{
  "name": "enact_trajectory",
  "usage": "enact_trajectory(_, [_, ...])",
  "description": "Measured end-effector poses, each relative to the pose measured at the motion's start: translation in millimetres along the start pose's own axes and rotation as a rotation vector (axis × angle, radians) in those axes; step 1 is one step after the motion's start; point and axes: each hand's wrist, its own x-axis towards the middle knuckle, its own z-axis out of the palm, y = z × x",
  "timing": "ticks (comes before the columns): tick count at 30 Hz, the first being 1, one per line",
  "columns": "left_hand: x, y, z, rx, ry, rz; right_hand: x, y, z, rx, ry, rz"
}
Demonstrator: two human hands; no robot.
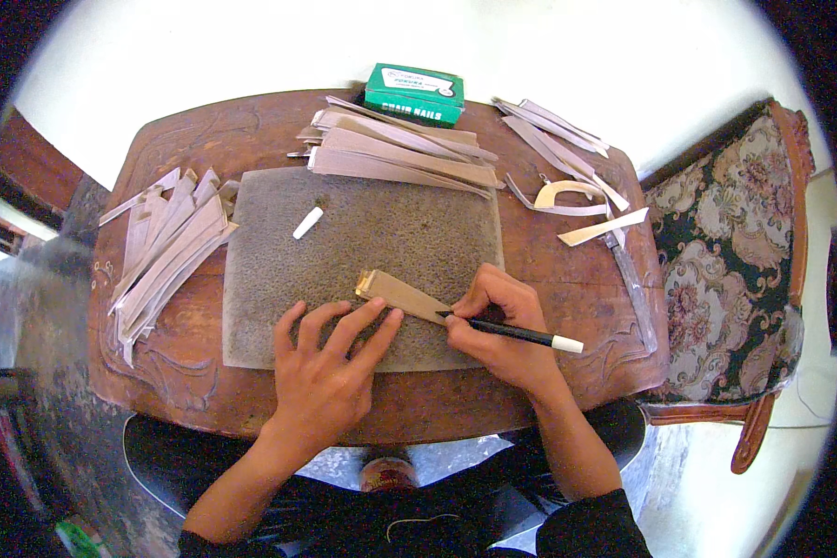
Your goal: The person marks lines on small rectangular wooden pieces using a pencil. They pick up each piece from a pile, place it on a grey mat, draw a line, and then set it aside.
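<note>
A short tan strip (405,297), perhaps cardboard or leather, lies slantwise on the dark speckled mat (279,270). Its left end looks thicker and shows a yellowish patch. My left hand (324,367) is open, fingers spread over the mat, with fingertips at the strip's near edge. My right hand (507,325) is closed around a black marker pen (511,332) with a white back end, and the pen's tip meets the strip near its right end. A loose white pen cap (308,223) rests on the mat beyond my left hand.
Beyond the mat lies a pile of similar strips (391,153), near a green box (414,93). More strips (172,251) are stacked on the wooden table's (381,409) left. To the right are further strips (558,139) and scissors-like curved pieces (567,192). A floral chair (725,270) stands at right.
</note>
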Motion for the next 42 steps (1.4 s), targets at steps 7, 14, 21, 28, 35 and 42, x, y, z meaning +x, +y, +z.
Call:
enact_trajectory(7, [-1.3,-1.1,3.4,0.003,0.024,0.006,0.3,-2.7,-0.2,-0.005,0.003,0.02])
enact_trajectory(14, [-1.2,-0.7,4.4,0.006,0.032,0.007,0.5,-2.7,-0.1,-0.001,0.001,0.022])
enact_trajectory(21, [-0.2,-0.3,2.0,0.022,0.02,0.012,0.7,-2.1,-1.1,0.008,-0.002,0.02])
enact_trajectory(28, [-0.9,-2.2,3.7,0.035,0.032,0.013,-4.6,-5.5,-7.9,0.074,0.065,0.069])
enact_trajectory(35, [0.1,-0.3,3.5,0.011,0.037,0.006,-7.4,-2.7,-8.1,0.007,0.052,0.021])
enact_trajectory(42, [-1.1,-0.9,4.2,0.009,0.03,0.002,-5.5,-1.0,-7.5,-0.007,0.036,0.045])
